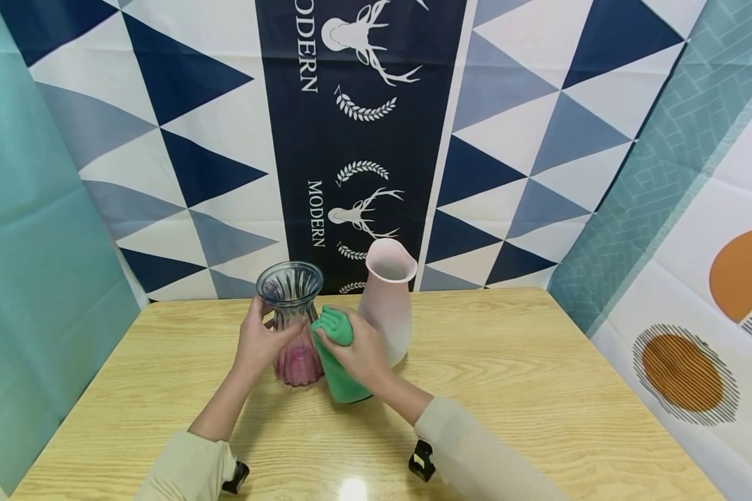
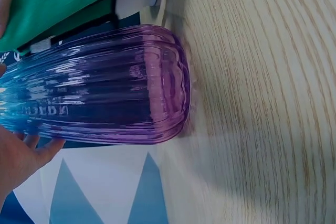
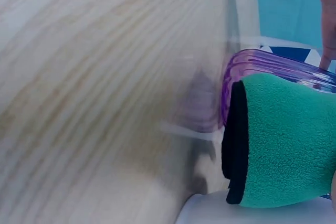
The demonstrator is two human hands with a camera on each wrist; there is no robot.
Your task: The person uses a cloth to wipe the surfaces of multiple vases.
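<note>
A ribbed glass vase [image 1: 298, 362], bluish at its flared rim and pink-purple at the base, stands upright on the table. My left hand [image 1: 263, 339] grips it around the neck, thumb in front and fingers behind. Bunched in my right hand [image 1: 365, 353] is a green cloth [image 1: 345, 379] with a dark edge, held against or close beside the vase's right side. In the left wrist view the vase's purple base [image 2: 163, 85] rests on the wood. The right wrist view shows the folded cloth [image 3: 289, 145] hanging in front of the vase [image 3: 247, 66].
Just behind my right hand stands a pale pink-to-white vase [image 1: 388, 313] with a wavy rim. The wooden table [image 1: 507, 390] reaches back to a patterned cloth backdrop [image 1: 363, 139]. Teal fabric [image 1: 31, 243] hangs along the left side.
</note>
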